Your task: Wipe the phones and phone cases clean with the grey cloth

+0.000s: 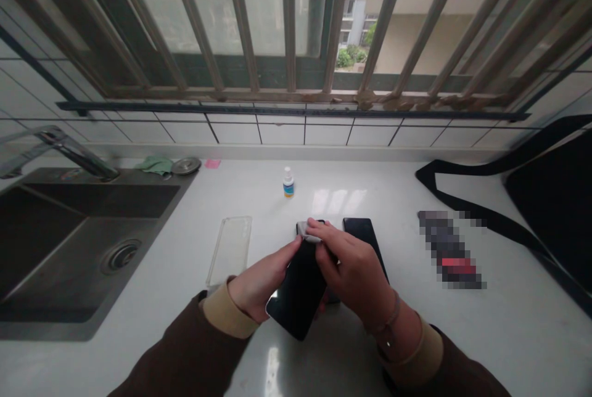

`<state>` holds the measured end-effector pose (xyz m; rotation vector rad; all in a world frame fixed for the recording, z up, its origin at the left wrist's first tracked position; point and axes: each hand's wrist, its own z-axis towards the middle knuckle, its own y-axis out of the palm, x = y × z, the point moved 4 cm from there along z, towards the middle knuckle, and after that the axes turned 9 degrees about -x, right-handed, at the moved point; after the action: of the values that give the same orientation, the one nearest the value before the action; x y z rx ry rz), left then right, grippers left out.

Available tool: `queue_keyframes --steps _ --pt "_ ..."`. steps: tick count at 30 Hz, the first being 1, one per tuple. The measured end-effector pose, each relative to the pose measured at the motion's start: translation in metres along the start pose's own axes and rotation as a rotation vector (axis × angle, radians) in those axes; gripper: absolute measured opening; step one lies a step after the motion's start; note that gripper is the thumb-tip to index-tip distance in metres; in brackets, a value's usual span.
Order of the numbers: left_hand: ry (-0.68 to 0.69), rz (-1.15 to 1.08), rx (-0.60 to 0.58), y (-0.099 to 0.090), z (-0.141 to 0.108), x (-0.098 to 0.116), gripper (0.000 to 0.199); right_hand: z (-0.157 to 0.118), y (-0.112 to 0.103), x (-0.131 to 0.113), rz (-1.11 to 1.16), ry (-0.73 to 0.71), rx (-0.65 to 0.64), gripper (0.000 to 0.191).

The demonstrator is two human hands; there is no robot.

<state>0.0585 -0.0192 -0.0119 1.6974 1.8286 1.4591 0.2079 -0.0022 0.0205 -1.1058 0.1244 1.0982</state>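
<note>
A black phone is held tilted above the white counter, with my left hand wrapped around its left side and underneath. My right hand presses a small grey cloth against the phone's upper end. Behind my right hand, a second dark phone lies on the counter, partly hidden. To the left, a clear phone case lies flat. A small white bottle with a blue and yellow label stands upright beyond the hands.
A steel sink with a faucet is at the left. Near it lie a green cloth, a metal strainer and a pink piece. A black strap and a pixelated item are at the right.
</note>
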Motion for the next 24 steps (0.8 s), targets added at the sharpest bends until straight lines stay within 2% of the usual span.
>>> queue_keyframes --steps 4,9,12,17,21,24 --pt "-0.016 0.012 -0.007 -0.001 -0.003 0.007 0.071 -0.001 -0.004 0.011 0.197 0.243 0.036 0.033" --pt "0.130 -0.042 0.134 -0.009 -0.004 0.021 0.063 -0.003 -0.009 0.019 0.269 0.382 0.145 0.033" --pt "0.261 -0.076 0.181 -0.012 -0.002 0.027 0.057 -0.003 -0.005 0.016 0.304 0.347 0.141 0.034" --pt "0.495 -0.173 0.196 -0.011 0.003 0.035 0.048 -0.005 0.010 0.003 0.311 0.179 0.022 0.041" --pt "0.594 -0.226 0.313 -0.016 0.001 0.040 0.046 -0.007 0.017 -0.003 0.374 0.116 -0.046 0.042" --pt "0.655 -0.221 0.341 -0.021 -0.004 0.045 0.049 -0.008 0.018 -0.007 0.457 0.109 -0.085 0.042"
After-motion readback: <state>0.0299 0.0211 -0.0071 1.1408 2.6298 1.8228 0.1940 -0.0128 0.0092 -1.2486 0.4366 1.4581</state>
